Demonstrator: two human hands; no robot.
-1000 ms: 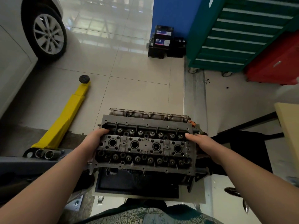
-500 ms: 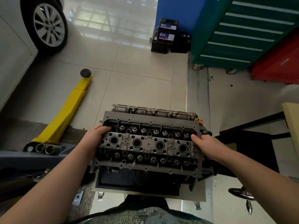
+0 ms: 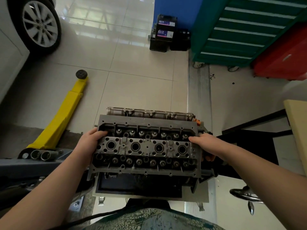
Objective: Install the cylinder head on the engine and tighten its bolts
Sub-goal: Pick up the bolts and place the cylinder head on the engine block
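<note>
Cylinder head [image 3: 146,146], grey and studded with valve springs and four round wells, fills the middle of my view, held over the engine [image 3: 149,185] and its stand. I cannot tell whether it is seated yet. My left hand [image 3: 88,145] grips its left end, thumb curled over the top edge. My right hand [image 3: 209,145] grips the right end likewise. Off to the left a yellow floor jack [image 3: 63,117] lies on the tiles.
</note>
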